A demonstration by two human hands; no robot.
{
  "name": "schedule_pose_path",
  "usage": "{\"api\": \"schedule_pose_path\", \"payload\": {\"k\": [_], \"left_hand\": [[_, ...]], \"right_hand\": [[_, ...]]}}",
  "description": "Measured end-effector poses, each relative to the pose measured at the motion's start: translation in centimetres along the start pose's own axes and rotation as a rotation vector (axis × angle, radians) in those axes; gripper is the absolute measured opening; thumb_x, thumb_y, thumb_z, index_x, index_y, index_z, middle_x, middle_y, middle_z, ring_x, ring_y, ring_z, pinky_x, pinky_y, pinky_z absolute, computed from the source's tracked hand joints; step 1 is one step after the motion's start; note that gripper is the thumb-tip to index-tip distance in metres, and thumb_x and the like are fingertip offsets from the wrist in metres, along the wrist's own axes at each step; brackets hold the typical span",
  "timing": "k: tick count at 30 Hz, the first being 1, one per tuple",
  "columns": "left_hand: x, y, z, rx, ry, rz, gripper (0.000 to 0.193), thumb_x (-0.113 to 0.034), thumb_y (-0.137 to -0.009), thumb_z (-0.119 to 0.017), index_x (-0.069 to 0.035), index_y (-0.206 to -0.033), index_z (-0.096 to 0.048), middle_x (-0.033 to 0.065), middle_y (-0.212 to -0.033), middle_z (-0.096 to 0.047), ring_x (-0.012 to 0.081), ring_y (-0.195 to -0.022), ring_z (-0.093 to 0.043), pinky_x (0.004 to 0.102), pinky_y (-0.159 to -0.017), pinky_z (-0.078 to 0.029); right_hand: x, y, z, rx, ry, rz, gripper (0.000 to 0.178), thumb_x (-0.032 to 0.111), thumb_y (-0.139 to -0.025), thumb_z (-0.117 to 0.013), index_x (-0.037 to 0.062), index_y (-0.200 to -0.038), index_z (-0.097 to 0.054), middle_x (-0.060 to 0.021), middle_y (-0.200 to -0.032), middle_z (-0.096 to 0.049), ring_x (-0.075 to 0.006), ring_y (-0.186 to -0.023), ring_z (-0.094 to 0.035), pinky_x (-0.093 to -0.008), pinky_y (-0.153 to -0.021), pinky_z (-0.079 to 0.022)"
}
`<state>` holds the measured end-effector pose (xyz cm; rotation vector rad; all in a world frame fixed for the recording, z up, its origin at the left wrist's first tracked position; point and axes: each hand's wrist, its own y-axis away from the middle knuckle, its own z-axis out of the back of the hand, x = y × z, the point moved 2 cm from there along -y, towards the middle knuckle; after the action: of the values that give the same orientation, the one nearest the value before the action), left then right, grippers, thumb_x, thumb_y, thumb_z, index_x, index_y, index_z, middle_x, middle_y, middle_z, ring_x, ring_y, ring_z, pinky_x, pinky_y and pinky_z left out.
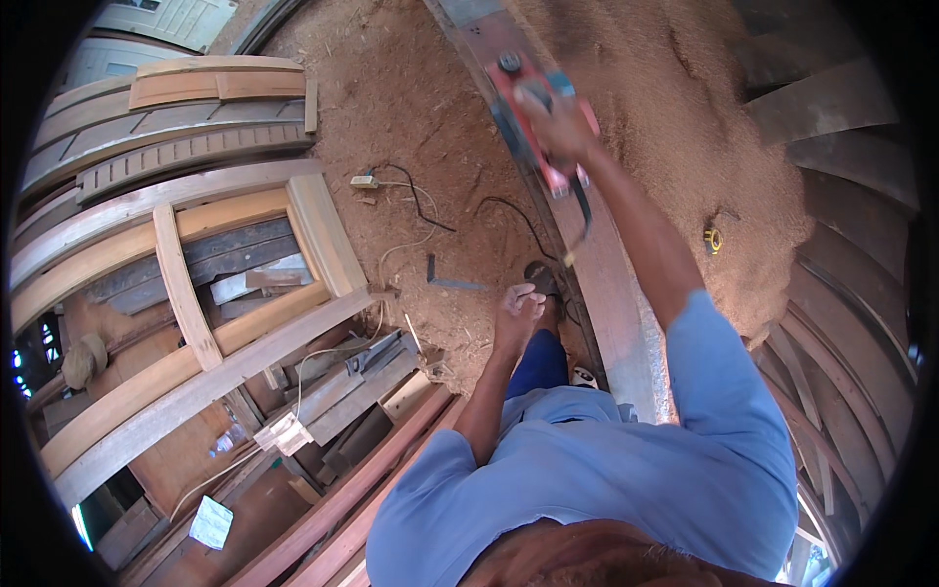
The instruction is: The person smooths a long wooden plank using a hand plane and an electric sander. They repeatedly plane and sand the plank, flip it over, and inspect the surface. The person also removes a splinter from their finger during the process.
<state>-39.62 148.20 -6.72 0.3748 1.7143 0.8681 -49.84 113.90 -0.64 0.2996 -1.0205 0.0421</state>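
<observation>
A red electric planer (pixel 545 127) with a black knob at its front rests on a long reddish wooden board (pixel 608 284), slightly blurred by motion. My right hand (pixel 558 132) is wrapped round its handle, the arm stretched far forward. A dark cord (pixel 584 217) hangs from the tool's back end. Close to my body, over the ground left of the board, my left hand (pixel 518 311) is held in the air with its fingers curled in; I see nothing in it.
Sawdust (pixel 675 147) is heaped right of the board, with a yellow tape measure (pixel 713 238) on it. A metal square (pixel 452 284) and a socket block (pixel 365 182) with cords lie on the ground. A wooden frame (pixel 337 235) and stacked timber fill the left; curved planks (pixel 851 264) line the right.
</observation>
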Motion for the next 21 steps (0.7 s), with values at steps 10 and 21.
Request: {"api": "schedule_pose_path", "payload": {"k": [10, 21], "left_hand": [[-1.4, -2.8, 0.4, -0.088, -0.279, -0.159, 0.037, -0.021, -0.098, -0.066, 0.002, -0.127, -0.060, 0.0151, -0.116, -0.068, 0.0223, -0.109, -0.064, 0.0357, -0.096, -0.051], [-1.7, -7.5, -6.1, 0.009, -0.294, -0.290, 0.047, -0.022, -0.102, -0.060, 0.007, -0.138, -0.052, 0.0185, -0.134, -0.062, 0.0248, -0.120, -0.061, 0.0339, -0.102, -0.046]], "right_hand": [[-0.9, -6.5, 2.2, 0.183, -0.333, -0.085, 0.050, 0.056, -0.096, -0.064, 0.0076, -0.086, -0.064, 0.0012, -0.061, -0.053, -0.0107, -0.052, -0.052, -0.0318, -0.049, -0.044], [-13.4, 34.4, 7.8, 0.170, -0.169, -0.079, 0.075, 0.048, -0.094, -0.065, 0.0005, -0.149, -0.043, -0.0266, -0.125, -0.064, -0.0360, -0.118, -0.063, -0.0435, -0.100, -0.048]]}}
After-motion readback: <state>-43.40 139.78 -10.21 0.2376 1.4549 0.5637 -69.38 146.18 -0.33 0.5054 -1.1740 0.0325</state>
